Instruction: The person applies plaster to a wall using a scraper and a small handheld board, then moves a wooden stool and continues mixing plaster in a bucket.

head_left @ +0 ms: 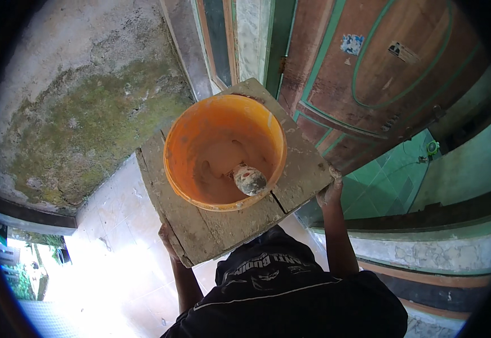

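Note:
A square wooden board (217, 231), caked with dried grey-brown dirt, is held out in front of my body. On it stands an orange bucket (174, 179) with a wet-looking brown mix (223, 155) inside. A rounded, mix-smeared end of some tool (250, 180) sticks up from the bucket; its kind cannot be made out. My left hand (167, 241) grips the board's near left edge, with its fingers partly hidden. At the right corner my right hand (331, 190) is closed on the board, fingertips over its edge. A dark gap runs between the planks near the bucket.
A stained, mossy wall (104, 118) rises on the left. A brown wooden door (369, 73) with green trim stands ahead at the right, beside an opening with green floor tiles (380, 183). Pale tiles (116, 242) lie below, brightly lit at the left.

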### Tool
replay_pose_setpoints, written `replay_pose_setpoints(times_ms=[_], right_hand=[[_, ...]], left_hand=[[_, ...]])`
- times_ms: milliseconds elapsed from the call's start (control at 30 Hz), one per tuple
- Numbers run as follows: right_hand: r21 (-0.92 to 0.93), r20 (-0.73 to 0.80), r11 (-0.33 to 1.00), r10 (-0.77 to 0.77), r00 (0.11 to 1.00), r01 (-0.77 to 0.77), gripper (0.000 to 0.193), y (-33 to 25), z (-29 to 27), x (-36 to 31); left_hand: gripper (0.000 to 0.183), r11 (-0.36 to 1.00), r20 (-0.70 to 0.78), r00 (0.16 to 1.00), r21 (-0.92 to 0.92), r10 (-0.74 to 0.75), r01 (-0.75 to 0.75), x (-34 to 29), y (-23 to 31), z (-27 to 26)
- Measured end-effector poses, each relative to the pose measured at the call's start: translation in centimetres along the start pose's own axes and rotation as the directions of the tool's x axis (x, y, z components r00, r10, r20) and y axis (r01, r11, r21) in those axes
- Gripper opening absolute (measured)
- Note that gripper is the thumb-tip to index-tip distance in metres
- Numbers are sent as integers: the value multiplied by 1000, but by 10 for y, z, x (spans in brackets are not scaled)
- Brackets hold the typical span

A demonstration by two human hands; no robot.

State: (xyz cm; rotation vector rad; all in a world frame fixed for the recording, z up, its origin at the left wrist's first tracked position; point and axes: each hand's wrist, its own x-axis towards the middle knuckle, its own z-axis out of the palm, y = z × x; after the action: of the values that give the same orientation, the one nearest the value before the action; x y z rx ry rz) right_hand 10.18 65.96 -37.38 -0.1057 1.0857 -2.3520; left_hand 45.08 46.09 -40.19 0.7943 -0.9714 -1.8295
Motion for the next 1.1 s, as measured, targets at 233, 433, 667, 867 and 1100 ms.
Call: replay_pose_setpoints(times_ms=[233, 433, 667, 867, 1100], right_hand=[[-4, 102, 999, -44, 994, 44, 51, 2, -19, 11], [-266, 187, 958, -59, 981, 108, 50, -10, -9, 7], [-691, 99, 706, -124, 987, 157, 55, -23, -27, 5], [-440, 144, 870, -173, 974, 220, 47, -14, 2, -17], [-463, -25, 886, 20, 999, -29, 44, -33, 2, -14]], left_hand=[[59, 999, 58, 997, -14, 41, -41, 3, -7, 10], [60, 964, 149, 979, 206, 139, -169, 23, -2, -2], [66, 992, 301, 945, 18, -125, 125, 0, 16, 13], [50, 989, 264, 963, -112, -62, 94, -1, 10, 18], [51, 988, 263, 964, -153, 41, -1, -16, 0, 27]])
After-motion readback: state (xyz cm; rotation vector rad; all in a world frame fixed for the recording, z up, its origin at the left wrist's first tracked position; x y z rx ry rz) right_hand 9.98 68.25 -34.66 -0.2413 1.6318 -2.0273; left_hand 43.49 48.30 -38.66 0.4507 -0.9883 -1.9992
